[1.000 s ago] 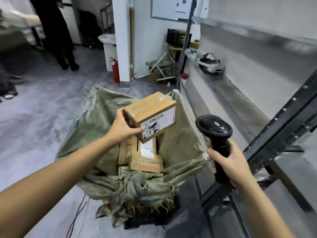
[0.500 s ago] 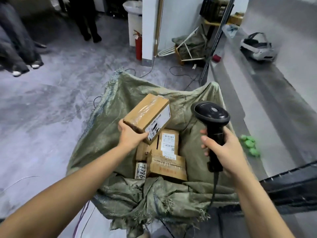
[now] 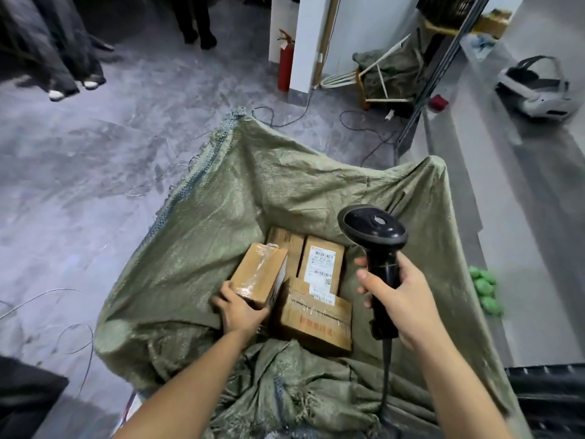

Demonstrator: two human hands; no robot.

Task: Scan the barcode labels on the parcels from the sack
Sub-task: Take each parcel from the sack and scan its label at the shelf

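A wide green woven sack (image 3: 221, 217) lies open in front of me with several cardboard parcels inside. My left hand (image 3: 237, 308) grips a taped brown parcel (image 3: 258, 274) low in the sack, its label turned to the right side. Beside it a parcel with a white barcode label (image 3: 321, 264) faces up, and another brown box (image 3: 316, 318) lies in front of that. My right hand (image 3: 402, 296) holds a black barcode scanner (image 3: 376, 236) upright by its handle, to the right of the parcels, its cable hanging down.
A grey shelf runs along the right with a white headset (image 3: 544, 90) on it and green objects (image 3: 484, 289) lower down. A red fire extinguisher (image 3: 285, 63) stands by a white pillar. People's legs and shoes stand at the far left. Cables trail over the grey floor.
My left hand has lowered the taped parcel from in front of me down into the sack among the other boxes. The view has tilted downward. The scanner stays upright in my right hand.
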